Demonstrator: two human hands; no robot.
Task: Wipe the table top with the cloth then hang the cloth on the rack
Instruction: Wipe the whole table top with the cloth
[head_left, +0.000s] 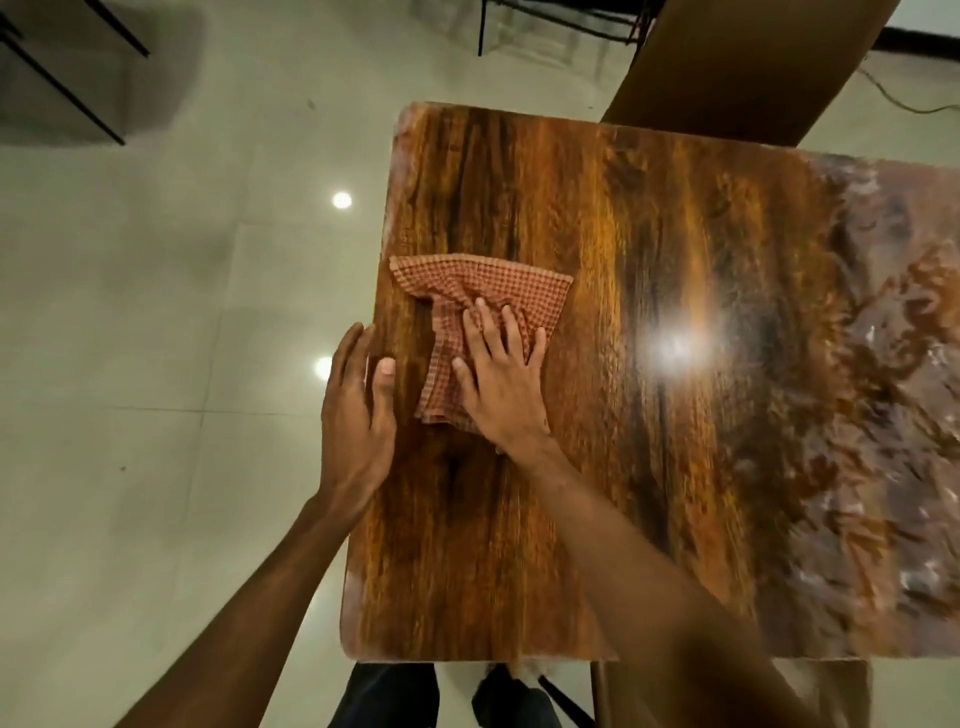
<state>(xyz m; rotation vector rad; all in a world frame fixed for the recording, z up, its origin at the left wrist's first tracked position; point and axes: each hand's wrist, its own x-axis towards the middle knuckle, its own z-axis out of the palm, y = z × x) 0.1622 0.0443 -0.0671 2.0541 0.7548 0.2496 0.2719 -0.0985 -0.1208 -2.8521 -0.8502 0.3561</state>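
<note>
A red-and-white checked cloth (483, 283) lies crumpled near the left edge of the glossy brown wooden table top (649, 415). My right hand (501, 382) presses flat on the cloth's lower part, fingers spread and straight. Resting at the table's left edge is my left hand (358, 410), with its thumb on the top surface and its fingers hanging over the side; it is beside the cloth and does not touch it. No rack can be made out for certain.
Pale tiled floor (156, 364) lies to the left of the table. A brown panel (737, 62) stands beyond the far edge. Dark metal frames (67, 93) sit at the top left, and a chair frame (561, 21) at the top.
</note>
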